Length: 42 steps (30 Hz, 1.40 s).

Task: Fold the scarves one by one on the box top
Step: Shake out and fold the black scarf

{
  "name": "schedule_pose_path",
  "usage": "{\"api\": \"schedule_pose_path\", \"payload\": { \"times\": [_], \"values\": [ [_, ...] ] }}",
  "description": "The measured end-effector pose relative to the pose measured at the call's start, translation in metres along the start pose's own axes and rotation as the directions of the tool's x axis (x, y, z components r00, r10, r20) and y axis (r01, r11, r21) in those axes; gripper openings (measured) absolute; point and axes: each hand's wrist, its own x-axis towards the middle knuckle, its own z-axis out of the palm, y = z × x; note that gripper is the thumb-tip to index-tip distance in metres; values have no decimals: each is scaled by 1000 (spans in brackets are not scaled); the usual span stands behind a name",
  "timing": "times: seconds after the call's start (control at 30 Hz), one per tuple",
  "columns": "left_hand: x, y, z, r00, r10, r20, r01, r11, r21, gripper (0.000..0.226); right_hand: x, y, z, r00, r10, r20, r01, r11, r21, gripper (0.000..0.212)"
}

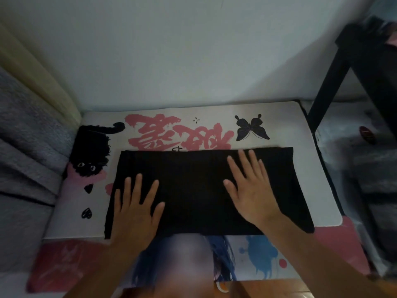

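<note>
A black scarf (193, 190) lies flat as a wide rectangle on the white box top (300, 125), which is printed with pink characters, a black cat and a black butterfly. My left hand (137, 209) presses flat on the scarf's near left part, fingers spread. My right hand (251, 188) lies flat on the scarf's right half, fingers spread and straight. Neither hand grips the cloth. The scarf's near edge reaches the front edge of the box top.
A grey fabric seat (28, 151) stands at the left. A black frame with a slanted leg (328, 87) stands at the back right. A pale wall (193, 50) is behind the box. A pink and blue printed surface (257, 257) lies below the box front.
</note>
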Motion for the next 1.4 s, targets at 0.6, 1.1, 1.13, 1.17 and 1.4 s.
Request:
{"api": "schedule_pose_path", "payload": {
  "times": [0.6,1.1,1.13,1.17,1.4],
  "values": [
    [-7,-19,-14,953,-282,109,283,959,9,73,7,-99,12,977,-188,97,185,982,41,65],
    [36,-61,-38,751,-345,564,656,290,-697,60,28,-82,22,996,-2,88,1,1000,11,68],
    [33,-61,-40,751,-295,590,658,261,-707,58,28,-80,26,991,3,133,-3,1000,-1,69],
    [29,-60,-46,745,-258,615,666,231,-710,58,29,-79,28,985,3,174,-4,1000,8,69],
    [25,36,-139,850,107,515,516,21,-856,63,25,-76,-81,872,-86,481,-456,213,864,63]
  ]
}}
